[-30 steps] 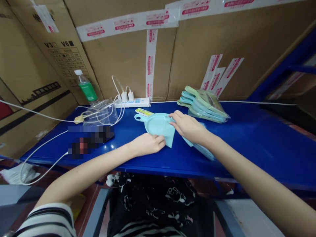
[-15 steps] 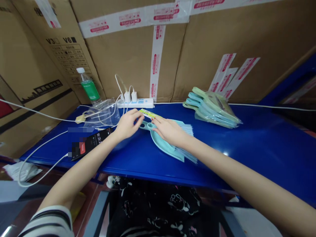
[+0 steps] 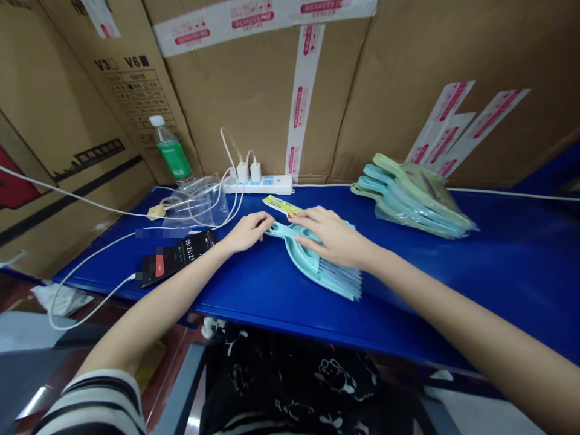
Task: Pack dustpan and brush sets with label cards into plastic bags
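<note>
A light blue dustpan [image 3: 301, 261] lies on the blue table, its handle pointing left. My left hand [image 3: 248, 232] is closed on the end of that handle, thumb and fingers pinched together. A matching hand brush [image 3: 342, 275] rests on the dustpan, its pale bristles fanning toward the lower right. Over the brush lies my right hand [image 3: 338, 237], fingers stretched out and thumb apart, touching its upper part. The palm hides much of the brush body. A yellow-green and white label card [image 3: 280, 204] sticks out beyond the right fingertips.
Several bagged green and blue dustpan sets [image 3: 412, 196] are stacked at the back right. Along the back stands a power strip [image 3: 276, 185] with chargers. A bottle [image 3: 174, 157], a clear plastic bag [image 3: 199, 202], cables and a phone [image 3: 181, 257] occupy the left.
The camera view has shifted, so the scene sits differently. My left hand has closed on the dustpan handle. The bristles now lie more over the pan, and my right fingers have spread.
</note>
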Action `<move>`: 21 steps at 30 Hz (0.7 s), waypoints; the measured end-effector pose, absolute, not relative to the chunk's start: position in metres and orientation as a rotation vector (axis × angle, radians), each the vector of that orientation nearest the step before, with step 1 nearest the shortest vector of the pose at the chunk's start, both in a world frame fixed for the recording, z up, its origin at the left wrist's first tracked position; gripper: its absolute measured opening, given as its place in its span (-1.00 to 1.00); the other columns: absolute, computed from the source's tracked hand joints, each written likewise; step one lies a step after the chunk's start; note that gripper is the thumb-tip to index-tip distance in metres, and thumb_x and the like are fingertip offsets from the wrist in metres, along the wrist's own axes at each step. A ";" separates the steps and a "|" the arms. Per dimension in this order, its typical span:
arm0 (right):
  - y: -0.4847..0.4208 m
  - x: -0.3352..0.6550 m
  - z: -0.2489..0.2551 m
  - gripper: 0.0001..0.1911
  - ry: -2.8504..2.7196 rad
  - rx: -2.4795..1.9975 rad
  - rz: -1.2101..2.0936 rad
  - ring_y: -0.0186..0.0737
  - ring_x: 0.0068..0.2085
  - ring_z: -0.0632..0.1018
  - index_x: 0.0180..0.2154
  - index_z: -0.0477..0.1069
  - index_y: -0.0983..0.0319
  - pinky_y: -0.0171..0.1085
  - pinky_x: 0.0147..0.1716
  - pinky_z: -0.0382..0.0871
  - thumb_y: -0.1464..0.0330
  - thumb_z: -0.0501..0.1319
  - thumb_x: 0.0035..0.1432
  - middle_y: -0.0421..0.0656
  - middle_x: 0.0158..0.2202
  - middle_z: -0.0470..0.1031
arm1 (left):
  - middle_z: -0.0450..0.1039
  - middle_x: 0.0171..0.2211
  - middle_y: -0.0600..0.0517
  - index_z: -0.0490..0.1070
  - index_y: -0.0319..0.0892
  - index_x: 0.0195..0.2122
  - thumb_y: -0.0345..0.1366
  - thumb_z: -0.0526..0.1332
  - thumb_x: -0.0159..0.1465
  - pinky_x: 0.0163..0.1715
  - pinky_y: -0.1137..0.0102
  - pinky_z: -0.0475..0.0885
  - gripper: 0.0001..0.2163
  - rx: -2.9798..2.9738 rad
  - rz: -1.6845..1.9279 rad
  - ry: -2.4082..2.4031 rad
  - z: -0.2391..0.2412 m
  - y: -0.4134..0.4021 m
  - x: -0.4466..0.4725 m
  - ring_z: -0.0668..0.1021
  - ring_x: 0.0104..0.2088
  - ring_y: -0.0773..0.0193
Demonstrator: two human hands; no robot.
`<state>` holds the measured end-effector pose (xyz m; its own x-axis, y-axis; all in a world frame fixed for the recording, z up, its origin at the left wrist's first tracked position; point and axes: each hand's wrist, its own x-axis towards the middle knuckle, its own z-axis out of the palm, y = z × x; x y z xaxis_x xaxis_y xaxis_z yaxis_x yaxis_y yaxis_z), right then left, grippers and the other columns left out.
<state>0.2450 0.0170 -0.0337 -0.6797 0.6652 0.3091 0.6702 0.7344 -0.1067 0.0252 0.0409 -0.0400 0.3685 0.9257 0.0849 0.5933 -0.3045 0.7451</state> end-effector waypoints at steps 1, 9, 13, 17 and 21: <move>0.016 0.255 -0.036 -0.50 -2.635 -1.003 0.021 0.10 0.16 0.38 0.15 0.36 0.24 0.14 0.05 0.31 0.14 -0.03 0.33 0.07 0.14 0.42 | 0.35 -0.59 0.16 0.39 -0.20 -0.35 -0.27 0.06 0.32 -0.52 0.52 0.28 -0.82 1.985 0.692 1.296 -0.040 0.042 0.025 0.39 -0.60 0.43; 0.007 0.276 -0.062 -0.35 -2.644 -1.060 0.326 0.09 0.38 -0.08 0.34 0.03 0.02 0.27 0.25 -0.12 -0.05 -0.13 0.31 -0.08 0.41 -0.07 | 0.25 -0.65 0.18 0.39 -0.23 -0.27 -0.31 -0.01 0.36 -0.68 0.58 0.25 -0.79 1.729 0.660 1.154 -0.043 0.037 0.032 0.37 -0.69 0.47; 0.002 0.270 -0.064 -0.32 -2.632 -1.038 0.338 0.09 0.38 -0.13 0.34 0.02 0.04 0.27 0.26 -0.16 -0.07 -0.11 0.29 -0.06 0.41 -0.11 | 0.26 -0.69 0.19 0.36 -0.22 -0.30 -0.26 0.05 0.37 -0.69 0.57 0.29 -0.82 1.633 0.603 1.089 -0.043 0.033 0.036 0.39 -0.72 0.46; -0.001 0.269 -0.063 -0.35 -2.634 -1.026 0.311 0.09 0.38 -0.12 0.33 0.05 0.02 0.27 0.26 -0.15 -0.05 -0.13 0.31 -0.07 0.41 -0.09 | 0.32 -0.72 0.17 0.41 -0.23 -0.26 -0.23 0.12 0.36 -0.70 0.59 0.26 -0.82 1.532 0.562 1.020 -0.043 0.032 0.033 0.39 -0.73 0.47; -0.001 0.269 -0.063 -0.36 -2.656 -1.025 0.285 0.11 0.38 -0.10 0.34 0.04 0.03 0.28 0.25 -0.14 -0.04 -0.15 0.32 -0.08 0.41 -0.07 | 0.35 -0.71 0.15 0.47 -0.25 -0.20 -0.25 0.14 0.36 -0.68 0.58 0.27 -0.81 1.495 0.552 0.999 -0.041 0.031 0.031 0.40 -0.71 0.48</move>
<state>0.2686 -0.0006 -0.0632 -0.7094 0.6795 0.1872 0.6243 0.7290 -0.2807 0.0310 0.0312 -0.0412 0.5195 0.8305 -0.2009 0.2710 0.0629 0.9605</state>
